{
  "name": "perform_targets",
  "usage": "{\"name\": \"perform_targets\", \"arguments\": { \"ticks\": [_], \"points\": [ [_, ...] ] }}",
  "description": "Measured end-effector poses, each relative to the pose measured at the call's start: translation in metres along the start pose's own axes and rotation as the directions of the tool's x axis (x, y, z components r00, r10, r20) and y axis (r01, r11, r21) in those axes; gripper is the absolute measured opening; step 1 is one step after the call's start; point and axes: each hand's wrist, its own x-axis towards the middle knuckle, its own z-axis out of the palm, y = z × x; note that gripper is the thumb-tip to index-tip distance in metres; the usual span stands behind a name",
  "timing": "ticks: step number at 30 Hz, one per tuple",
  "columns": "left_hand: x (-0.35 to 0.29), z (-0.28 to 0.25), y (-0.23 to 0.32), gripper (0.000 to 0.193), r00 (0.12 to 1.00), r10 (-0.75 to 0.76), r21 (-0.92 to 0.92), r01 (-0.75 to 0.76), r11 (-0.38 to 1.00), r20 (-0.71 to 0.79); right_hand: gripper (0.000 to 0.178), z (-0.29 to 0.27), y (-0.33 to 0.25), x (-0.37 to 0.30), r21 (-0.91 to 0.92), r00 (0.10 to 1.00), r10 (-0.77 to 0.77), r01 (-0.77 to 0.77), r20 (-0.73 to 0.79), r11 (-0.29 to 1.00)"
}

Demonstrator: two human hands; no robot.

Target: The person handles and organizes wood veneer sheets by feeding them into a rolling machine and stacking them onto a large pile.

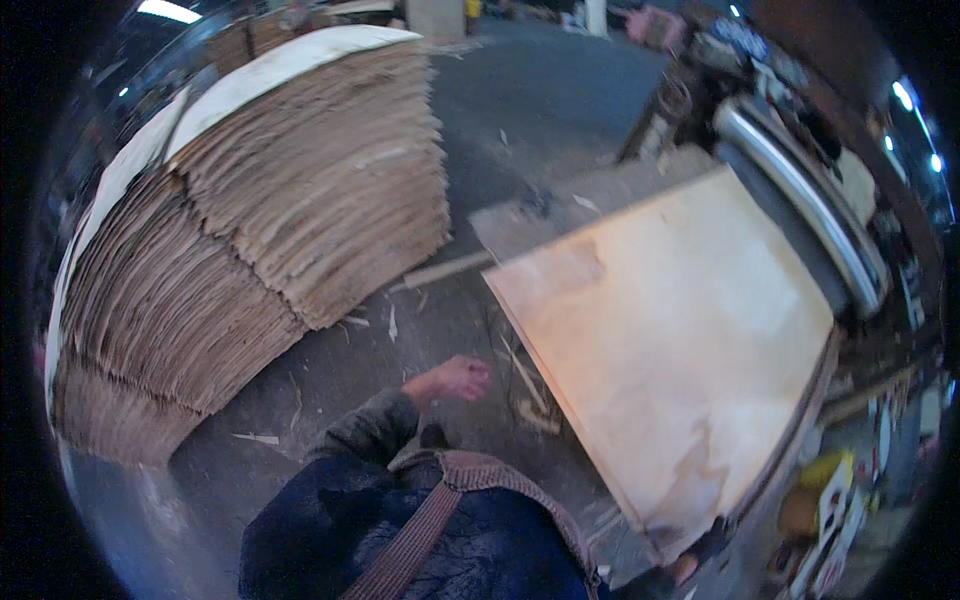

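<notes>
A broad, pale stack of wood veneer sheets point(660, 340) lies to my right, with brownish stains on its top sheet. My left hand point(455, 380) is bare and hangs over the floor between this stack and a taller one. Its fingers are loosely curled, and nothing shows in them. At the near right corner of the pale sheets is my right hand point(706, 545), which looks dark-gloved. It touches or lies close against the sheet edge; its fingers are too dark and hidden to tell their grip.
Tall stacks of thin brown veneer point(320, 180) with white sheets on top stand at the left. A shiny metal roller point(800, 200) lies beyond the pale sheets at the right. Wood scraps point(525, 375) litter the floor point(540, 90). Yellow and white items point(830, 500) sit at the lower right.
</notes>
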Motion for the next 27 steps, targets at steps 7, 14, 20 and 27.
{"name": "perform_targets", "arguments": {
  "ticks": [7,14,20,27],
  "points": [
    [-0.102,-0.116,0.057,0.032,0.851,0.306,0.448,-0.095,0.889,-0.427,0.04,0.192,-0.033,-0.072,0.208,0.907,0.176,-0.27,0.382,0.94],
    [-0.192,-0.246,0.106,0.035,0.428,0.725,0.795,-0.026,0.607,-0.54,0.04,0.485,-0.079,-0.232,0.075,0.246,-0.014,-0.242,0.969,0.967],
    [-0.266,-0.331,0.21,0.055,0.048,0.879,0.812,0.409,0.417,-0.475,0.026,0.592,-0.14,-0.397,0.172,-0.209,-0.16,0.042,0.965,0.984],
    [-0.284,-0.45,0.338,0.07,-0.049,0.984,0.606,0.782,0.146,-0.174,0.02,0.683,-0.189,-0.509,0.496,-0.403,-0.36,0.308,0.841,0.812]
  ]
}}
